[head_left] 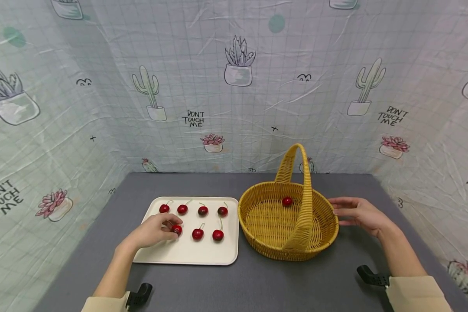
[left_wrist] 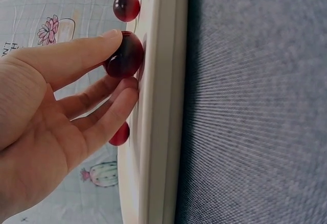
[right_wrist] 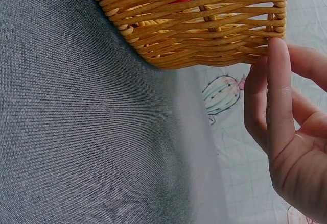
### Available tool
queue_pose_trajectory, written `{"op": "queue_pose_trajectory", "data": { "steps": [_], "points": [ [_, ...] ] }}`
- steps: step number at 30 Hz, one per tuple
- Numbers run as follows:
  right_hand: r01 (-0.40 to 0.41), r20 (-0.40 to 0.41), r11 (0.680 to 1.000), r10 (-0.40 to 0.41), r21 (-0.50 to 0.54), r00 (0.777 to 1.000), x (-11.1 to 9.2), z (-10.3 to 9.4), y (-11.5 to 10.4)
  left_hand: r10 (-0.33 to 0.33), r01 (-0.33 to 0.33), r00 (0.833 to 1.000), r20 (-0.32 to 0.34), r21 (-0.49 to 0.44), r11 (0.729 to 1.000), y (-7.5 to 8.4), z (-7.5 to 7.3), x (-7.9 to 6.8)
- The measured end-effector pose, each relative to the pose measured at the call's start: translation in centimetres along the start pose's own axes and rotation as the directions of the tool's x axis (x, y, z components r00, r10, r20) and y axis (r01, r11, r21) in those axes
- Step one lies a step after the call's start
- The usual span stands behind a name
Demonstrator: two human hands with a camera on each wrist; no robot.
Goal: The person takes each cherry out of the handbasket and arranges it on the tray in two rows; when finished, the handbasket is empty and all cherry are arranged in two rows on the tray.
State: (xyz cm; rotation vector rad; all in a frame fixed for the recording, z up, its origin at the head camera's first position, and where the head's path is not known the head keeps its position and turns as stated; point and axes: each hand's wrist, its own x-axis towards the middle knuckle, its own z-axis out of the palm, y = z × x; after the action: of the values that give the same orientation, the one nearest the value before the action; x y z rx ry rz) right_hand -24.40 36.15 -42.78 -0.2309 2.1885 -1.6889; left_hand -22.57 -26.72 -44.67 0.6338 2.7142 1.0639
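On the left, my left hand (head_left: 156,229) pinches a dark red cherry (head_left: 177,229) at the near-left part of a cream tray (head_left: 203,255). In the left wrist view, the thumb lies against that cherry (left_wrist: 127,58) and the fingers curl beneath it, close to the tray surface. Several other cherries with stems, among them a near-row cherry (head_left: 197,234), lie in two rows on the tray. My right hand (head_left: 360,214) touches the right rim of a yellow woven basket (head_left: 257,245) with extended fingertips. One cherry (head_left: 287,201) sits inside the basket.
The basket's tall arched handle (head_left: 306,199) rises over its right half. Tray and basket stand side by side on a grey table (head_left: 203,288). A patterned cloth (head_left: 171,147) hangs around the back and sides.
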Motion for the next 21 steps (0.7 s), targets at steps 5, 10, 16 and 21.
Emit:
{"op": "queue_pose_trajectory", "data": {
  "steps": [5,10,16,21],
  "points": [
    [0.002,0.000,1.000,-0.002,0.000,1.000,0.0,0.0,0.0,-0.004,0.004,1.000,0.007,0.009,1.000,0.1,0.0,0.1],
    [-0.003,-0.006,1.000,0.003,0.000,1.000,0.0,0.0,0.0,-0.009,0.009,1.000,0.008,0.012,1.000,0.2,-0.1,0.0],
    [-0.005,-0.008,1.000,0.005,-0.003,1.000,0.0,0.1,0.0,-0.010,0.010,1.000,0.003,0.007,1.000,0.6,-0.4,-0.2],
    [-0.003,-0.006,1.000,0.003,0.000,1.000,0.0,0.0,0.0,0.001,0.000,1.000,-0.011,0.045,0.999,1.2,-0.7,0.2]
  ]
}}
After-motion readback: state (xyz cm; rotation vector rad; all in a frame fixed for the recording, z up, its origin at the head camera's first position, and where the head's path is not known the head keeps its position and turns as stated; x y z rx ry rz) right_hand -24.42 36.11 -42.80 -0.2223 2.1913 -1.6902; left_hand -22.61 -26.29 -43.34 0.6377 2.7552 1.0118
